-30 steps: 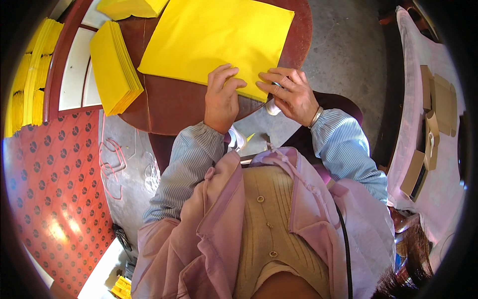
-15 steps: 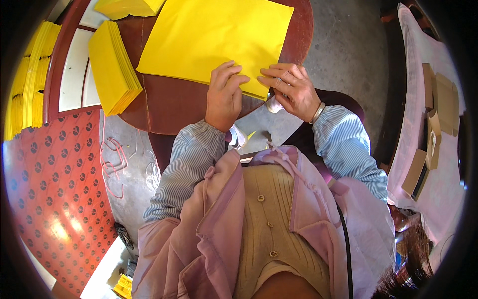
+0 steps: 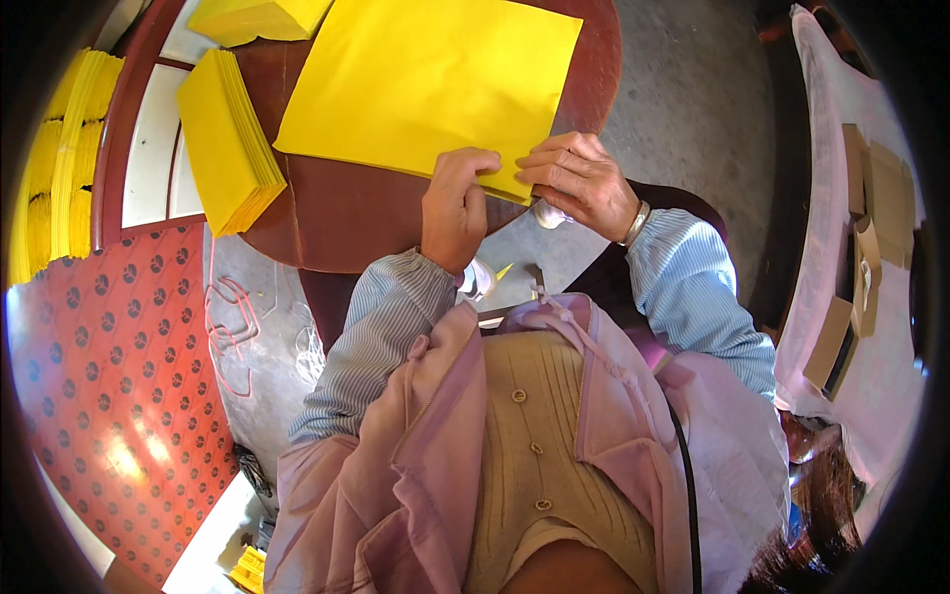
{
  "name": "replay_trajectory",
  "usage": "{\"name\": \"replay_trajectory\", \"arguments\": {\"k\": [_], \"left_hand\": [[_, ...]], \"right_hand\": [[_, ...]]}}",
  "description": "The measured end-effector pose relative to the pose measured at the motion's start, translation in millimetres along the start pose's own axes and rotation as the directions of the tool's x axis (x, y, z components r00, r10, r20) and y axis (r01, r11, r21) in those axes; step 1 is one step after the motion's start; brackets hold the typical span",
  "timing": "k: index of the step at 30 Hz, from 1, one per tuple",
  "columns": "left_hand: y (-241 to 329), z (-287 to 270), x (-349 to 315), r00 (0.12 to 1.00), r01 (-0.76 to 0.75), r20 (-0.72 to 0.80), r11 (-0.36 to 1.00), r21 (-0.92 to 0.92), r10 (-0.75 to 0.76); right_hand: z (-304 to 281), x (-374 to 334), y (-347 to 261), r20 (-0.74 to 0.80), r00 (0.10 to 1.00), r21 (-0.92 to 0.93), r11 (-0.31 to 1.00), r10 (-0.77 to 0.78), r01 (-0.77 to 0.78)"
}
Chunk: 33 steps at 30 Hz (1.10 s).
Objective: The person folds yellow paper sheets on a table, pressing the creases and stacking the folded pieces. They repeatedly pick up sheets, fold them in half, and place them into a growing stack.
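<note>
A large yellow paper sheet (image 3: pixel 426 79) lies on the round brown table, its near edge toward me; a thin layered edge shows at the near right corner. My left hand (image 3: pixel 457 210) has its fingers curled over that near edge, thumb below, closed on it. At the near right corner, my right hand (image 3: pixel 584 183), with a bracelet at the wrist, pinches the sheet with bent fingers; its thumb is mostly hidden. The two hands are close together, a short stretch of sheet between them.
A folded yellow stack (image 3: pixel 226 144) stands on the table's left side, with another yellow bundle (image 3: pixel 259 20) behind it. More yellow stacks (image 3: pixel 67 148) are at far left. The brown table (image 3: pixel 346 213) has a rounded edge. Cardboard boxes (image 3: pixel 866 218) rest on a pale cloth at right.
My left hand has turned, its fingers drawing together and curling over the sheet's near edge. My right hand's fingers have closed in at the corner. The sheet lies nearly where it was.
</note>
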<state>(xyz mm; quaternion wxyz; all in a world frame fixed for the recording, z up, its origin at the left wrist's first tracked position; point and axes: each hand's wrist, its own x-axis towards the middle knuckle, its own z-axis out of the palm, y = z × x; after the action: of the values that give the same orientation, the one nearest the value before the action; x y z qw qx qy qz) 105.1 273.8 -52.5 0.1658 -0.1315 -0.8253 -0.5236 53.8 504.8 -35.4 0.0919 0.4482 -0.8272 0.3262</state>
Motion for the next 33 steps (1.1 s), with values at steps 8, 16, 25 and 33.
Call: {"name": "replay_trajectory", "arguments": {"k": [8,16,25,33], "left_hand": [[-3.2,-10.5,3.1,0.999,0.034,0.011,0.999,-0.033,-0.034],[-5.3,-16.0,5.2,0.99,0.111,0.097,0.991,-0.077,-0.103],[-6.4,-7.6,7.2,0.969,0.247,-0.005,0.967,-0.059,-0.247],[-10.4,-6.0,6.9,0.957,0.286,-0.013,0.952,-0.109,-0.289]], "right_hand": [[3.9,4.2,10.5,0.012,0.994,0.272,0.956,0.111,-0.11],[10.3,10.8,9.4,-0.014,0.951,0.487,0.833,0.308,-0.263],[15.8,3.1,-0.4,-0.114,0.918,0.441,0.847,0.38,-0.296],[16.4,0.8,-2.0,-0.068,0.941,0.436,0.858,0.331,-0.271]]}}
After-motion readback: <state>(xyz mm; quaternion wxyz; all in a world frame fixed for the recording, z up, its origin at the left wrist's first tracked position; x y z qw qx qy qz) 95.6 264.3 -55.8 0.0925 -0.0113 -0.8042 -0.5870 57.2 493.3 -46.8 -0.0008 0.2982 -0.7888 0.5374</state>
